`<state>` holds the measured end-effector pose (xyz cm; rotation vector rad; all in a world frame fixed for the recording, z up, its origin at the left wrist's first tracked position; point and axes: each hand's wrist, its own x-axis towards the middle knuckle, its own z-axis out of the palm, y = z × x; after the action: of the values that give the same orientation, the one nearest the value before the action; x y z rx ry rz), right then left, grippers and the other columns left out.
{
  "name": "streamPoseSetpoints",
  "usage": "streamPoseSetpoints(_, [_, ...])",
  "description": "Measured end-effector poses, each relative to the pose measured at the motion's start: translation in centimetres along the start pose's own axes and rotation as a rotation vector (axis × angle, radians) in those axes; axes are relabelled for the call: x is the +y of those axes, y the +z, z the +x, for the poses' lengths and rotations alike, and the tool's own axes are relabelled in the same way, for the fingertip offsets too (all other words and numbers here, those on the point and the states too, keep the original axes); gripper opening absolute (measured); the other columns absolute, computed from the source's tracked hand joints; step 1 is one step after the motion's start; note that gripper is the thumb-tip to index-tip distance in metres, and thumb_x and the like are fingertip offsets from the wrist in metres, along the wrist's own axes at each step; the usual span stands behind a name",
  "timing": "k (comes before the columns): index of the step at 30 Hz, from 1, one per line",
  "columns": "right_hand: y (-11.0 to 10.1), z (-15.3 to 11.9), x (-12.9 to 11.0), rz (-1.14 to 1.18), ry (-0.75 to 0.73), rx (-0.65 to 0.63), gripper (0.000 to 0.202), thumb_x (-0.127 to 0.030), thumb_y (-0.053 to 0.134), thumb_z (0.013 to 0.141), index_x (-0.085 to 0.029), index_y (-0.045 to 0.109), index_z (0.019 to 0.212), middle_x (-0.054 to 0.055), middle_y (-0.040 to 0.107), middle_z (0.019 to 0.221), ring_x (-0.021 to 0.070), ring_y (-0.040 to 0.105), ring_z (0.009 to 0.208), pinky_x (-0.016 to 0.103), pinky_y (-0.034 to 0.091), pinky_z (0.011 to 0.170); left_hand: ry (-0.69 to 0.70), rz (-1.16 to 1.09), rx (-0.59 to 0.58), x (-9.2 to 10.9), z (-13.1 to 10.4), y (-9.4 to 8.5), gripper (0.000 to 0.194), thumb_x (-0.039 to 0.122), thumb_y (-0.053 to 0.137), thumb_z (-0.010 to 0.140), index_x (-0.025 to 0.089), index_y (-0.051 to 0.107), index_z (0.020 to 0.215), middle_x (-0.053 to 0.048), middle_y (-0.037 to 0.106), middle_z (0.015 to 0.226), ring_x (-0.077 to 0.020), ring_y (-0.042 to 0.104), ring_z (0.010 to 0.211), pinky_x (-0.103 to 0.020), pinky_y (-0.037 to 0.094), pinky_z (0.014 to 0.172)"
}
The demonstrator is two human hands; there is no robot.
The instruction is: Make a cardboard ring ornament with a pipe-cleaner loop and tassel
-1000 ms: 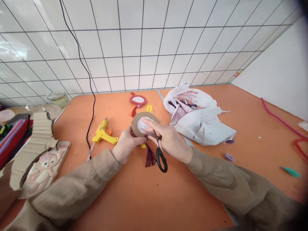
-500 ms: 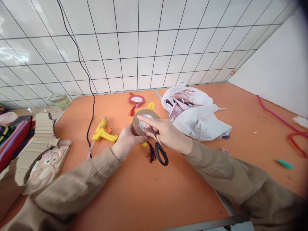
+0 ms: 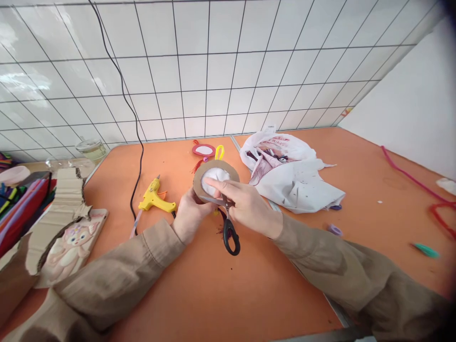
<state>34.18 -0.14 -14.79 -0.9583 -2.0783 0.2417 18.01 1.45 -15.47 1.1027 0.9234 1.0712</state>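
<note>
My left hand [image 3: 192, 212] is closed on the lower left edge of a round cardboard ring [image 3: 230, 170]. White stuffing or cloth [image 3: 216, 175] fills the ring's middle. A yellow loop [image 3: 220, 152] stands out from its top, and a dark tassel [image 3: 221, 231] hangs below, partly hidden. In my right hand [image 3: 251, 206] is a pair of scissors [image 3: 232, 243] with black handles, the blades pointing left across the ring's lower part. The right index finger presses on the white middle. Just behind the ring lies a red oval ornament [image 3: 204, 150] with a white centre and red tassel.
A yellow glue gun [image 3: 155, 197] lies left of my hands, near a black cord [image 3: 137, 166]. Torn cardboard [image 3: 66, 190] covers part of a cartoon-printed case [image 3: 76, 247] at far left. A white plastic bag [image 3: 295, 183] sits at right, with a green piece [image 3: 426, 250] farther right.
The ring has tipped to show more of its face. The right index finger has moved down over the white middle, and the scissors have shifted slightly down and left. The view has shifted slightly.
</note>
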Motion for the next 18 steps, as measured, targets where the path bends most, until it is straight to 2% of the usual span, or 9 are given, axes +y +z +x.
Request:
streamPoseSetpoints(4, [-0.6,0.4,-0.6,0.126,0.126,0.339,0.053,-0.012,0.057,0.085,-0.032,0.057,0.134,0.000,0.055,0.082,0.0122,0.048,0.061,0.030,0.050,0.060,0.042,-0.101,0.031,-0.1,0.3,-0.2,0.040,0.014,0.080,0.058,0.015,0.064,0.094,-0.002,0.070,0.086,-0.0151,0.062,0.077,-0.027,0.049,0.068])
streamPoseSetpoints(6, [-1.0,0.7,-0.7,0.264,0.248,0.471,0.059,-0.019,0.066,0.083,-0.033,0.050,0.138,-0.003,0.048,0.079,0.0106,0.045,0.057,0.029,0.048,0.056,0.064,-0.127,0.036,0.0,0.4,-0.2,0.041,0.015,0.080,0.059,0.014,0.063,0.096,-0.002,0.068,0.086,-0.0140,0.060,0.075,-0.027,0.049,0.066])
streamPoseSetpoints(8, [-1.3,1.0,-0.6,0.401,0.388,0.522,0.067,-0.024,0.069,0.080,-0.034,0.044,0.141,-0.004,0.047,0.079,0.0096,0.044,0.056,0.027,0.045,0.052,0.076,-0.143,0.020,0.1,0.4,-0.2,0.041,0.017,0.080,0.060,0.014,0.061,0.097,-0.002,0.067,0.085,-0.0137,0.059,0.074,-0.028,0.050,0.065])
streamPoseSetpoints(10, [-1.5,1.3,-0.6,0.494,0.502,0.489,0.069,-0.028,0.070,0.079,-0.034,0.042,0.141,-0.003,0.051,0.081,0.0099,0.045,0.056,0.027,0.043,0.051,0.085,-0.152,0.016,0.3,0.4,-0.2,0.041,0.018,0.081,0.060,0.014,0.061,0.096,-0.002,0.066,0.084,-0.0136,0.058,0.072,-0.028,0.050,0.064])
streamPoseSetpoints(13, [-1.5,1.3,-1.0,0.572,0.622,0.369,0.076,-0.032,0.073,0.076,-0.031,0.037,0.144,0.000,0.058,0.087,0.0116,0.047,0.059,0.027,0.040,0.050,0.112,-0.158,0.040,0.5,0.4,-0.1,0.042,0.018,0.080,0.060,0.014,0.060,0.097,-0.003,0.066,0.088,-0.0138,0.059,0.075,-0.028,0.050,0.065])
streamPoseSetpoints(16, [-1.0,1.1,-1.5,0.616,0.721,0.246,0.093,-0.030,0.080,0.069,-0.031,0.030,0.148,0.002,0.061,0.091,0.0116,0.047,0.057,0.029,0.038,0.050,0.138,-0.153,0.050,0.6,0.5,0.0,0.040,0.018,0.080,0.061,0.015,0.061,0.096,-0.003,0.068,0.090,-0.0143,0.061,0.077,-0.028,0.051,0.067])
streamPoseSetpoints(18, [-0.6,1.0,-1.8,0.671,0.743,0.203,0.096,-0.029,0.081,0.067,-0.032,0.029,0.148,0.001,0.061,0.091,0.0110,0.046,0.055,0.029,0.037,0.049,0.143,-0.143,0.047,0.5,0.5,0.1,0.039,0.018,0.080,0.062,0.015,0.061,0.096,-0.003,0.068,0.087,-0.0139,0.061,0.074,-0.028,0.051,0.067])
